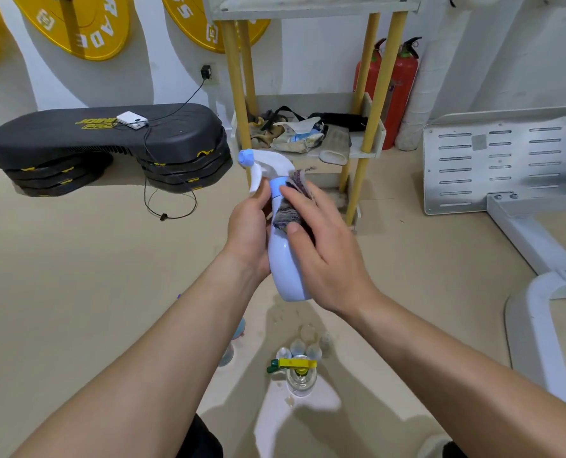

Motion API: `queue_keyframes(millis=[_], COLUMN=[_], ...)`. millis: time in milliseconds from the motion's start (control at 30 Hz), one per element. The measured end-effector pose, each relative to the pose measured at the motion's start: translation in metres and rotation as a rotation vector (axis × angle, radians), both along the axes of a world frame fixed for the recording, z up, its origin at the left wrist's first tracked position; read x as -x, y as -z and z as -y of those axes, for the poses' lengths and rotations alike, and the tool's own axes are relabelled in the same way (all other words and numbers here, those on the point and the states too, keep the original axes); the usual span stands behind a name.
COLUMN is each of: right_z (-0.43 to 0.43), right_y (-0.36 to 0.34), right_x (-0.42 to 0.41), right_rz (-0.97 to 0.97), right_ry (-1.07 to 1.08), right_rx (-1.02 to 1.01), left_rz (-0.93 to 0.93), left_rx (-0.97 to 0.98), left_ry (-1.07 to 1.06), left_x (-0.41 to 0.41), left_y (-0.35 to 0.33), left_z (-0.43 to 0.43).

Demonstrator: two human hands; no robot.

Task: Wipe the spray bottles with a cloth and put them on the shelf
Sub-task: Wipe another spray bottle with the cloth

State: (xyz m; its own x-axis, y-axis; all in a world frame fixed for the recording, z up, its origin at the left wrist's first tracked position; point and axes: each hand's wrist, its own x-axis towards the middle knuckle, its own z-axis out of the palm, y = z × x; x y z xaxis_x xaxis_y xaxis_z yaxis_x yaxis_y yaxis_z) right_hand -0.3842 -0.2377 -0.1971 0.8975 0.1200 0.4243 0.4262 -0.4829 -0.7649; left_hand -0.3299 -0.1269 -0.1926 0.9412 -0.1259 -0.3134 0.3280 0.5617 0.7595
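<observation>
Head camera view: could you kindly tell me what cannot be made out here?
In the head view:
- spray bottle: left hand hides its left side; cloth and right hand hide its right side.
- floor bottle: mostly behind the left arm.
- shelf: top cut off by the frame edge.

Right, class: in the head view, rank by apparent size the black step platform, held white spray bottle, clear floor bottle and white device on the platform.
1. black step platform
2. white spray bottle (nearer the camera, so flattered)
3. clear bottle
4. white device
</observation>
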Motion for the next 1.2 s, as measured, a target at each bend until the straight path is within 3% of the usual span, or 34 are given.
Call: queue_keyframes(millis=[367, 467, 700, 833, 1100, 1200], right_z=[0.002, 0.004, 0.005, 0.005, 0.007, 0.003], right_y=[0.041, 0.025, 0.021, 0.019, 0.019, 0.022], right_x=[0.022, 0.013, 0.0, 0.001, -0.003, 0.0], right_rz=[0.376, 0.192, -0.4, -0.598, -0.452, -0.369], right_ry=[-0.142, -0.097, 0.014, 0.031, 0.131, 0.193], right_rx=[0.286, 0.149, -0.387, -0.639, -0.576, -0.463], left_rz=[-0.13, -0.079, 0.004, 0.0, 0.128, 0.137], left_rx=[-0.072, -0.029, -0.107, -0.095, -0.264, -0.31], left_ry=[-0.172, -0.192, -0.194, -0.215, -0.296, -0.342], left_x=[-0.006, -0.003, 0.0, -0.005, -0.002, 0.0], left_y=[-0.002, 0.0, -0.003, -0.006, -0.007, -0.009], left_z=[-0.016, -0.007, -0.006, -0.009, 0.007, 0.009])
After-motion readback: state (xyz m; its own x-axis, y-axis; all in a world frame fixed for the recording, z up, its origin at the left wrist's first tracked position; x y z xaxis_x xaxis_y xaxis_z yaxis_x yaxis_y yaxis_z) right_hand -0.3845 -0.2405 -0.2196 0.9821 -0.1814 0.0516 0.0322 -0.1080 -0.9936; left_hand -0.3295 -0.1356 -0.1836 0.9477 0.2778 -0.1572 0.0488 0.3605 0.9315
